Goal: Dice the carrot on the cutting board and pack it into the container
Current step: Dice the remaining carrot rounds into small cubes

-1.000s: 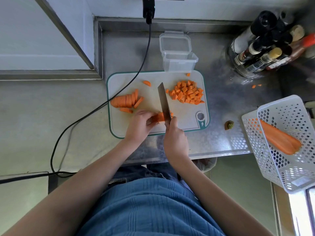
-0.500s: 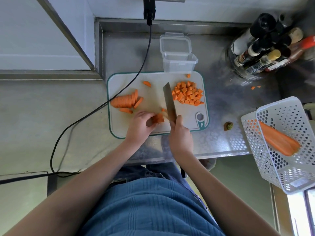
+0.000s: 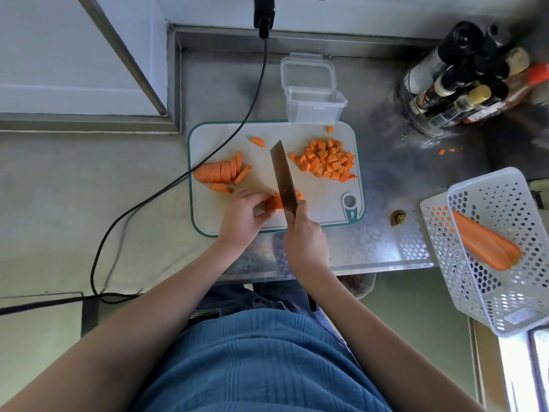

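Observation:
A white cutting board (image 3: 320, 197) with a green rim lies on the steel counter. My right hand (image 3: 306, 236) grips a knife (image 3: 283, 176) whose blade stands over carrot strips (image 3: 274, 202) near the board's front edge. My left hand (image 3: 242, 215) holds those strips with curled fingers. A pile of carrot dice (image 3: 326, 160) lies at the board's right. A sliced carrot chunk (image 3: 219, 172) lies at its left. A clear container (image 3: 313, 107) stands open just behind the board, its lid (image 3: 307, 74) hinged back.
A black cable (image 3: 178, 179) runs across the board's left corner. A jar of sauce bottles (image 3: 463, 90) stands at the back right. A white basket (image 3: 502, 245) at the right holds a peeled carrot (image 3: 484, 242). A carrot top (image 3: 398, 217) lies on the counter.
The knife swept cut pieces right toward the dice pile, then came back left onto the strips under my left hand. My left hand has barely moved.

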